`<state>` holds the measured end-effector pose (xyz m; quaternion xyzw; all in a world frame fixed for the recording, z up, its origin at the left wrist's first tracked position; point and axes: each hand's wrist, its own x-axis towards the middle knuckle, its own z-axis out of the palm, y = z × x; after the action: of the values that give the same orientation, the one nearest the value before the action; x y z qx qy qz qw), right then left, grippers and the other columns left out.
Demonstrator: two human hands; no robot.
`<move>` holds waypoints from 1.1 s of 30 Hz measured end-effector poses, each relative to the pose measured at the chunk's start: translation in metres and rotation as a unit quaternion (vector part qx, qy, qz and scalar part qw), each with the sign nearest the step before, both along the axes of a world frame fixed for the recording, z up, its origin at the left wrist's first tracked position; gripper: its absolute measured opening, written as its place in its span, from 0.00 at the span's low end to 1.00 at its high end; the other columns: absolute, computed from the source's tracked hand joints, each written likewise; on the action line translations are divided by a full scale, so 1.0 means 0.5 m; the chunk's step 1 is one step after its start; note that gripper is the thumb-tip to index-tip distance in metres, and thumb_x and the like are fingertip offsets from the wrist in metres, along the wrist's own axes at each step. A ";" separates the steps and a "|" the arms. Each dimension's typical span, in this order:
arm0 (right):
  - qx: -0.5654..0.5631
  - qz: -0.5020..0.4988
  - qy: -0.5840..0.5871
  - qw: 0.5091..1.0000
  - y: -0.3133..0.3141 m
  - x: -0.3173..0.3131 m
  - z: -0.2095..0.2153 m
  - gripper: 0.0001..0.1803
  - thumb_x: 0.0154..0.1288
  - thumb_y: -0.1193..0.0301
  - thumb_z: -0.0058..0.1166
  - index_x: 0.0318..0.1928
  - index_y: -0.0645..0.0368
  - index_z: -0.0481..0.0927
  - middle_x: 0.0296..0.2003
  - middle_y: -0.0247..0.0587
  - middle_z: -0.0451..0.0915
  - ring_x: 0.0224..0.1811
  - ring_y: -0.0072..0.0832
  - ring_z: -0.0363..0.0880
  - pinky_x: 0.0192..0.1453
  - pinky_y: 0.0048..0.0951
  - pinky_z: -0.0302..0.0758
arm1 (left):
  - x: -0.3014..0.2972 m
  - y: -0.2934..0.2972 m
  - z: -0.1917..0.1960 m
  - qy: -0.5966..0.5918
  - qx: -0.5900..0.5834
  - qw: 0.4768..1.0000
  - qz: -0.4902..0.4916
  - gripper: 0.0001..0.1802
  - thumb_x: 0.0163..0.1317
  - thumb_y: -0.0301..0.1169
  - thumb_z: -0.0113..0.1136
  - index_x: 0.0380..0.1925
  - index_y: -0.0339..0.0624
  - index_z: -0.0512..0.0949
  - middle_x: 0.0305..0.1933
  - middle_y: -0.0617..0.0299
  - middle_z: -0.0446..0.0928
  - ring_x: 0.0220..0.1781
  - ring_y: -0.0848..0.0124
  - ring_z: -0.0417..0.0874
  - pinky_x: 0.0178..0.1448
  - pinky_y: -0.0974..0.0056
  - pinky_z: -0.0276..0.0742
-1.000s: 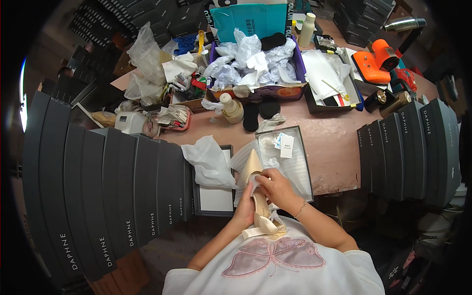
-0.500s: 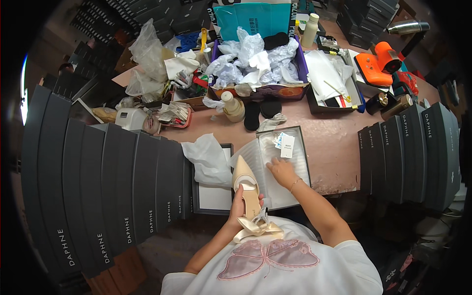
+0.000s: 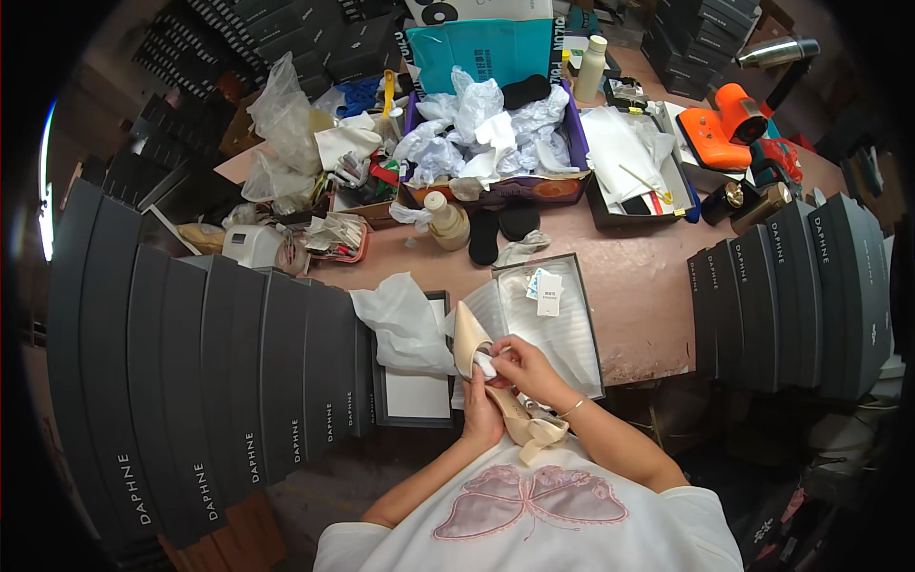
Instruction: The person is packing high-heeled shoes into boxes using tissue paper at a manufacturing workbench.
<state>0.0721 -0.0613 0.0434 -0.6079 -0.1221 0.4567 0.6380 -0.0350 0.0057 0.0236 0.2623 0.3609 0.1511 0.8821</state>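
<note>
Seated person at a cluttered pink worktable (image 3: 648,276), walled on both sides by upright stacks of dark grey shoe boxes (image 3: 219,381). The tall left stack stands close to the person's elbow; a nudge could, by judgement, topple boxes onto the work.

The purple-rimmed bin (image 3: 572,124) at the table's far edge holds heaped white tissue paper (image 3: 481,129) and a black pad; it is overfull, so sheets could spill.

The dark tray (image 3: 679,181) to its right holds white paper and pencil-like sticks.

The open shoe box (image 3: 583,315), just in front of the person, is lined with white tissue and holds small white cards (image 3: 545,291); its lid (image 3: 412,400) lies beside it, inside up, with crumpled tissue (image 3: 405,324) draped over its far end.

The beige pointed-toe shoe (image 3: 469,336) is held above the near corner of the open box, toe away from the person. The left hand (image 3: 483,412) is closed around its middle; the right hand (image 3: 519,367) pinches a small white wad of paper (image 3: 486,363) at the shoe's opening. The loose ribbon strap (image 3: 538,431) hangs toward the lap and could snag; a slack hold could drop the shoe off the table edge
</note>
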 end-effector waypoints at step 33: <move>-0.305 0.126 -0.591 0.736 -0.024 0.146 -0.137 0.32 0.55 0.62 0.61 0.59 0.57 0.68 0.57 0.47 0.70 0.66 0.47 0.61 0.68 0.60 0.52 | 0.046 0.260 0.017 0.086 0.538 0.837 -0.054 0.27 0.67 0.31 0.53 0.63 0.34 0.63 0.64 0.47 0.65 0.64 0.60 0.70 0.63 0.63 0.68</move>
<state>0.1449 -0.0731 -0.0253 -0.8966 -0.4042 0.0941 0.1543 -0.0119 0.1359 0.0323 0.7265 0.2828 0.2505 0.5740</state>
